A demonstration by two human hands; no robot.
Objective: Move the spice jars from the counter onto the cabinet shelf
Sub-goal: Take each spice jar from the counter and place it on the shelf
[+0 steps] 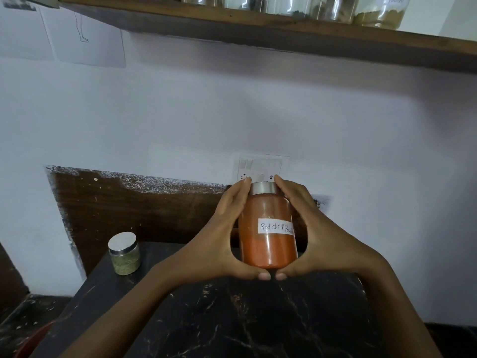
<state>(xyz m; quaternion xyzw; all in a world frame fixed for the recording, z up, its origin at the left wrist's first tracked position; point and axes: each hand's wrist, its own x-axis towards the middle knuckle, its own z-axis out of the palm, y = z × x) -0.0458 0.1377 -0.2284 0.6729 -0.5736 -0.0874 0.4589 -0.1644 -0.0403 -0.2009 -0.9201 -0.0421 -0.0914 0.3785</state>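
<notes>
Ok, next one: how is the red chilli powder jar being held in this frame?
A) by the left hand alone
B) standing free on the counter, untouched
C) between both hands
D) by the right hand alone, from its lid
C: the left hand and the right hand cup the red chilli powder jar from either side, with their thumbs meeting under its base.

Chilli jar between both hands
</notes>
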